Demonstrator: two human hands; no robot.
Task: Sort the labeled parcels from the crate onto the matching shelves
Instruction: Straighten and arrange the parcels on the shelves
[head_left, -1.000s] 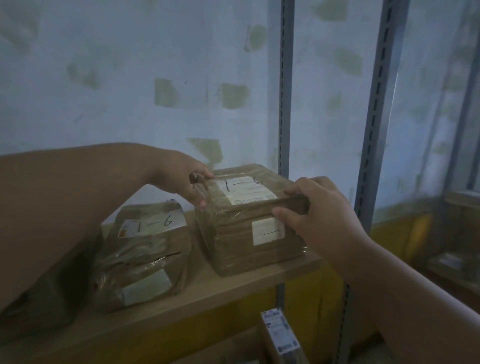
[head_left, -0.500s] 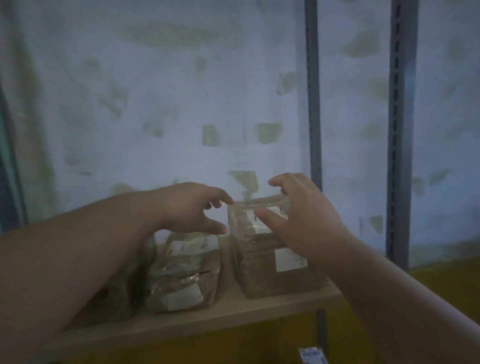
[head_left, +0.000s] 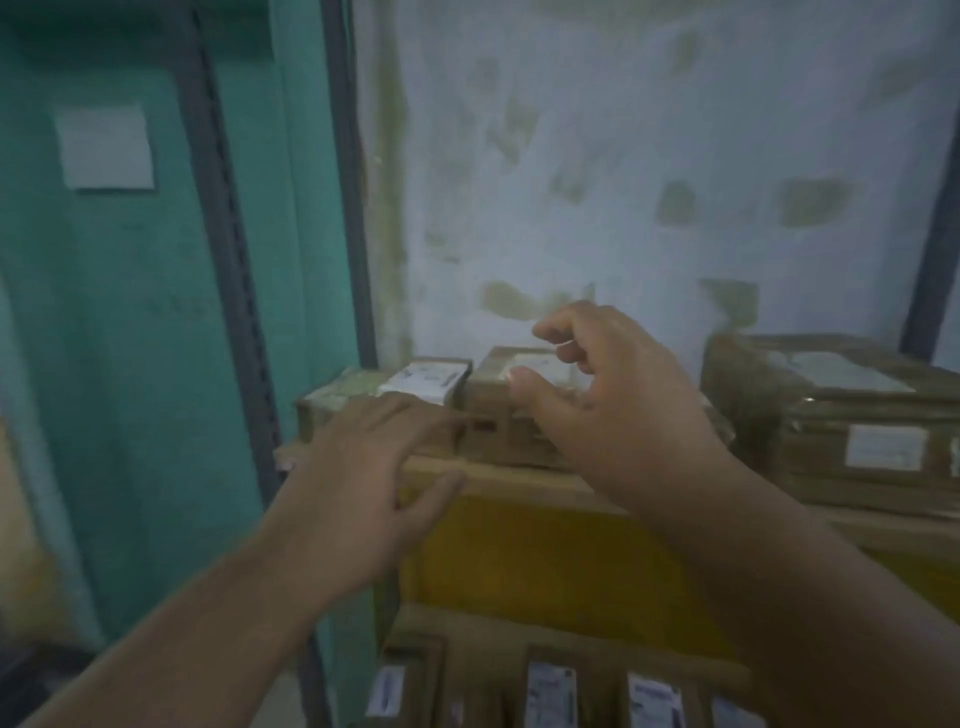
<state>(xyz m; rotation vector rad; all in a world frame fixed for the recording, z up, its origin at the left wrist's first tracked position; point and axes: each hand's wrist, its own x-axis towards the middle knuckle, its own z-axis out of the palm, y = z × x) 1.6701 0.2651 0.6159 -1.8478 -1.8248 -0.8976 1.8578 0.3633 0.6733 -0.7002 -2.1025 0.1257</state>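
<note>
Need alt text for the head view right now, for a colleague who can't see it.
Both hands, left and right, hover open and empty at a wooden shelf holding small taped parcels, with a larger parcel at right. More labeled parcels sit below.

Head view, close, facing shelf (head_left: 498, 475) front.

Upper shelf (head_left: 519, 475): three parcels counted. Two small ones stand side by side at centre-left, the left small parcel (head_left: 363, 400) and the right small parcel (head_left: 498, 415); one large parcel (head_left: 831, 415) is at far right. Lower level: at least four labelled parcels (head_left: 550, 696) in a row, edges cut off by the frame. Hands: two.
</note>
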